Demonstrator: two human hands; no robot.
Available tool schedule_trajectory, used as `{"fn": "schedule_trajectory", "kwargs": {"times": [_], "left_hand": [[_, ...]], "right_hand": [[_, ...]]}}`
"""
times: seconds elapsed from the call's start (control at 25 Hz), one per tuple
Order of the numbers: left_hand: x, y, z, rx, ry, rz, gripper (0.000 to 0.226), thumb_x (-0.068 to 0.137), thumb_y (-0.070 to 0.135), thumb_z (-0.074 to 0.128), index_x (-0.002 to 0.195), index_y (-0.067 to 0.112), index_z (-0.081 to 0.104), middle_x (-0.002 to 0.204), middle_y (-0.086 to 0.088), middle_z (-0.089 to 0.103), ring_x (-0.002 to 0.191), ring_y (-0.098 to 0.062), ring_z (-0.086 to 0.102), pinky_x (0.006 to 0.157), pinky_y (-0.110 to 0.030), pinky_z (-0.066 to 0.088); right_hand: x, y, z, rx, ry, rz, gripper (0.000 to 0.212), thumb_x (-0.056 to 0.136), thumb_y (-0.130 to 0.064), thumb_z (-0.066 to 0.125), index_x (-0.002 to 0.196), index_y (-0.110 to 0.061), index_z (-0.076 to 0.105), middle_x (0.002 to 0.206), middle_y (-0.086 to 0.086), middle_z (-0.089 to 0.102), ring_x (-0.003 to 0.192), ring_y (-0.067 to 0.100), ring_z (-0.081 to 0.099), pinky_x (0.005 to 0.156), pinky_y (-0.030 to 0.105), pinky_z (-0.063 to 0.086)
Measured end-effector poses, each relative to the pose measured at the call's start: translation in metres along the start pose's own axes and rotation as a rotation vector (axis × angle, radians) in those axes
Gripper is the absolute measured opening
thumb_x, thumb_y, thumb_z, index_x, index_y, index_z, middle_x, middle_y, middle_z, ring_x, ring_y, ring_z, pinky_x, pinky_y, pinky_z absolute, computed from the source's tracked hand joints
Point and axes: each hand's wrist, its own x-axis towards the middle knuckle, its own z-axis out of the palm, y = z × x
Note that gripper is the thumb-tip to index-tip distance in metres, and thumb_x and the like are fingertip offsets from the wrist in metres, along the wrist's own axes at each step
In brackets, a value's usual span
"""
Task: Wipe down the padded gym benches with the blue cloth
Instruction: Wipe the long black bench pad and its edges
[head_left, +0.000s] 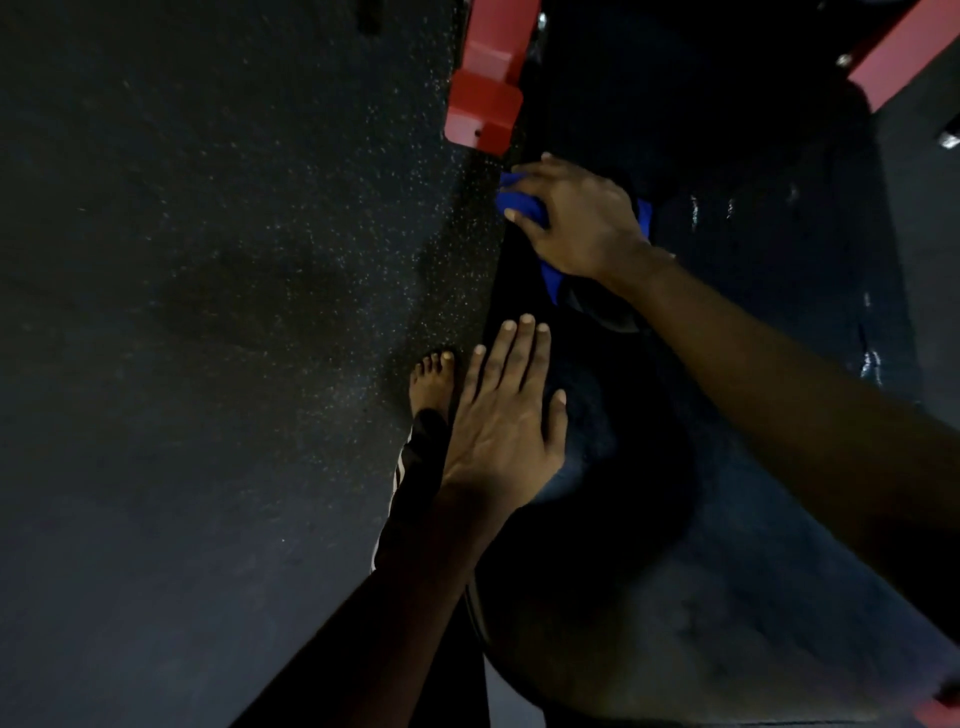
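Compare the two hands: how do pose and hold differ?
The left hand lies flat, fingers straight, holding nothing; the right hand curls round the blue cloth. The right hand is nearer the red frame than the left hand. Both are bare, on the black bench.

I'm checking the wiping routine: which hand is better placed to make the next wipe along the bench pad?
Right. The right hand grips the blue cloth at the black bench pad edge near the red frame. The left hand lies flat on the pad, fingers straight, holding nothing.
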Motion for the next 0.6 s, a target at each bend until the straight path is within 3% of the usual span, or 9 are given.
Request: {"fn": "schedule_trajectory", "kwargs": {"times": [0.12,0.28,0.4,0.6], "left_hand": [[0.001,0.0,-0.002,-0.003,-0.004,-0.002,0.064,0.101,0.037,0.039,0.158,0.011,0.027,0.167,-0.005,0.021,0.155,-0.016,0.011,0.125,-0.035,0.001],[0.002,0.0,-0.004,-0.002,-0.009,0.005,0.064,0.101,0.036,0.04,0.158,0.01,0.027,0.166,-0.007,0.021,0.155,-0.017,0.01,0.124,-0.033,-0.006],[0.001,0.0,-0.005,0.013,0.002,0.006,0.064,0.101,0.037,0.04,0.157,0.009,0.028,0.166,-0.006,0.021,0.155,-0.017,0.01,0.124,-0.032,-0.008],[0.0,-0.001,0.001,0.007,-0.025,0.005,0.064,0.102,0.039,0.031,0.159,0.012,0.023,0.168,-0.004,0.015,0.155,-0.014,0.002,0.125,-0.033,-0.007]], "right_hand": [[-0.014,-0.008,-0.002,-0.005,-0.001,0.007,0.047,0.103,-0.053,0.044,0.143,-0.032,0.053,0.156,-0.01,0.042,0.149,0.016,0.031,0.109,0.04,0.04],[-0.092,-0.008,0.006,0.024,0.055,-0.048,0.048,0.101,-0.052,0.044,0.147,-0.036,0.049,0.156,-0.012,0.042,0.146,0.013,0.036,0.102,0.026,0.041],[-0.11,0.011,0.012,0.036,0.115,0.03,0.047,0.102,-0.046,0.05,0.147,-0.034,0.05,0.155,-0.009,0.045,0.145,0.013,0.039,0.105,0.031,0.045],[-0.064,0.019,0.005,0.083,0.13,0.251,0.047,0.103,-0.049,0.046,0.148,-0.037,0.047,0.157,-0.01,0.041,0.147,0.013,0.034,0.108,0.037,0.042]]}}
